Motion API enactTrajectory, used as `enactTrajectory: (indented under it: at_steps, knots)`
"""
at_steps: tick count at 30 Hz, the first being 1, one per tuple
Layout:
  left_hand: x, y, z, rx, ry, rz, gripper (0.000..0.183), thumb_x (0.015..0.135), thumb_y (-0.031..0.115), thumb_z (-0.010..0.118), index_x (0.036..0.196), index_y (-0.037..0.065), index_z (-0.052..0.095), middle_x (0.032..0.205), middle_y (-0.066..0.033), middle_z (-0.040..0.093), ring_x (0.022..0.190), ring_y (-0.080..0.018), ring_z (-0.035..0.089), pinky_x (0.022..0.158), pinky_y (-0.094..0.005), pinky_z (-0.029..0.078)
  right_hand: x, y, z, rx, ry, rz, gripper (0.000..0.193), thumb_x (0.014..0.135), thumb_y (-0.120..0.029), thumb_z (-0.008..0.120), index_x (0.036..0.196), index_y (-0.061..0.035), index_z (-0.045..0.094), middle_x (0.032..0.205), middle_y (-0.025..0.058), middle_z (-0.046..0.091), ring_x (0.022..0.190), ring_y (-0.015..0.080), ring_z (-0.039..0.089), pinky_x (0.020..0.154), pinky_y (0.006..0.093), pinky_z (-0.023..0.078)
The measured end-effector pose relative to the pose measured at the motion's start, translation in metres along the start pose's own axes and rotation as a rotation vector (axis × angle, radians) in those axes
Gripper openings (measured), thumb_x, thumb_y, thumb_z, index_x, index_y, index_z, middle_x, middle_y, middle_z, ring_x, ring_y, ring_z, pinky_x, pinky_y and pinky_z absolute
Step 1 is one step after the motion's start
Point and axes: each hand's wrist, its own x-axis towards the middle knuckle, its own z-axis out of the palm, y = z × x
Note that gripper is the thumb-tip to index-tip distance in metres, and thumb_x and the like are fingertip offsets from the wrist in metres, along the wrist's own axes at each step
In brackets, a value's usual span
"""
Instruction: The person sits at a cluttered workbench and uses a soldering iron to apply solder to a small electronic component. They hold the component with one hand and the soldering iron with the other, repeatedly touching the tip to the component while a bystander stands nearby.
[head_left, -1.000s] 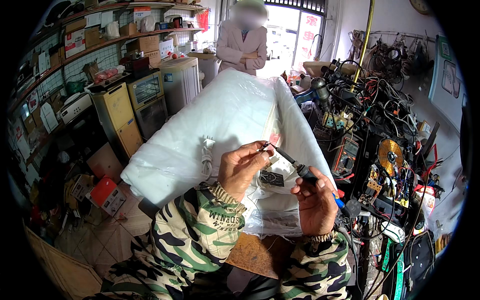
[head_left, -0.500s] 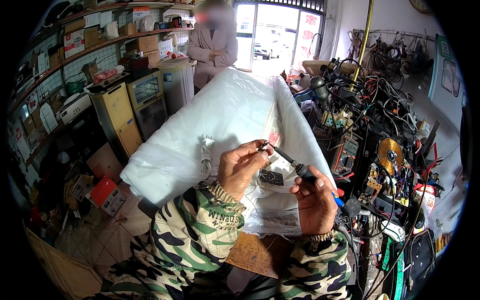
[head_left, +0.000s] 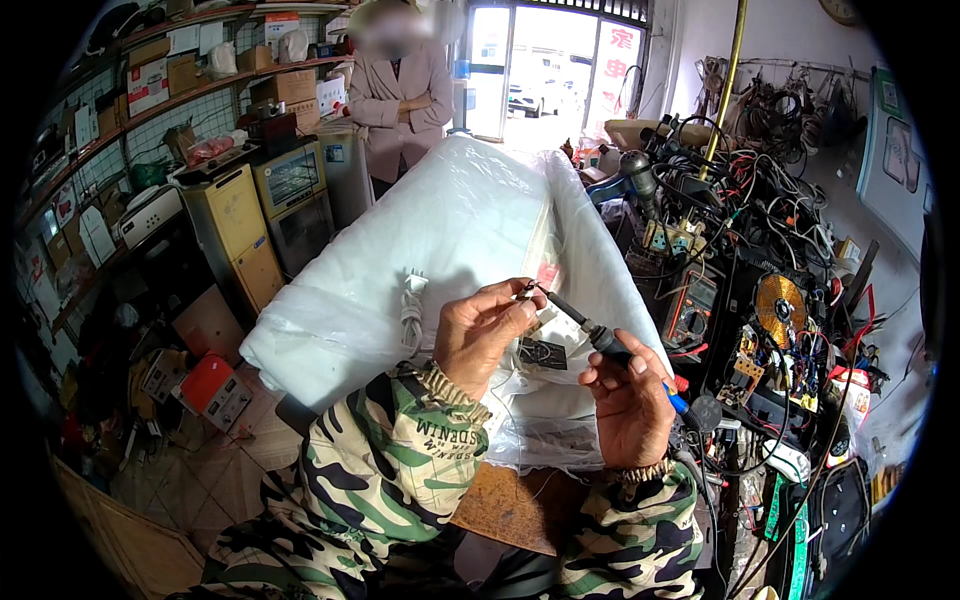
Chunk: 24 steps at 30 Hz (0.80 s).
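My right hand (head_left: 637, 405) is closed round the blue and black handle of a soldering iron (head_left: 610, 345). The iron's tip points up and left, meeting or nearly meeting a small dark part (head_left: 528, 290) pinched in my left hand (head_left: 484, 335). My fingers partly cover that part, and its kind is too small to make out. Both hands are above a large bundle wrapped in clear plastic (head_left: 430, 220). A white power plug with a coiled cord (head_left: 412, 300) lies on the bundle left of my left hand. A black flat piece (head_left: 543, 353) lies beneath the iron.
A dense heap of cables (head_left: 760, 200) fills the right side, with a multimeter (head_left: 692, 308) and a copper coil disc (head_left: 779, 302). A person (head_left: 402, 100) stands beyond the bundle with arms folded. Shelves of boxes (head_left: 150, 85) line the left; a red-fronted device (head_left: 215, 385) sits on the floor.
The person beyond the bundle has shifted to the left. My hands, the soldering iron and the small part stay in nearly the same place.
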Motion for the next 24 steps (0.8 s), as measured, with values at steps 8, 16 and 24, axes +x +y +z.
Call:
enactTrajectory:
  at_steps: [8,16,24]
  knots:
    - [-0.001,0.004,-0.004,0.022,0.001,0.024,0.027,0.093,0.004,0.062,0.117,-0.008,0.062,0.108,-0.0128,0.068,0.101,-0.0147,0.063,0.091,-0.0288,0.050,0.000,0.002,0.004,0.014,-0.020,0.006,0.043,0.092,-0.018,0.057,0.122,0.0122,0.053,0.096,0.0239,0.065,0.083,0.0297,0.066,0.082,0.0389,0.054]
    - [-0.002,0.004,-0.004,0.010,0.005,0.021,0.026,0.093,0.003,0.062,0.117,-0.008,0.063,0.110,-0.0128,0.067,0.101,-0.0151,0.063,0.091,-0.0289,0.050,0.000,0.002,0.003,0.030,-0.023,0.007,0.041,0.092,-0.016,0.057,0.122,0.0120,0.054,0.094,0.0233,0.066,0.083,0.0301,0.067,0.083,0.0398,0.054]
    - [-0.002,0.005,-0.002,0.019,0.022,-0.002,0.026,0.093,0.004,0.062,0.117,-0.007,0.062,0.109,-0.0122,0.067,0.101,-0.0144,0.063,0.091,-0.0279,0.050,0.000,0.002,0.003,0.031,-0.018,0.008,0.041,0.092,-0.017,0.058,0.122,0.0114,0.054,0.094,0.0230,0.066,0.083,0.0298,0.067,0.082,0.0397,0.054]
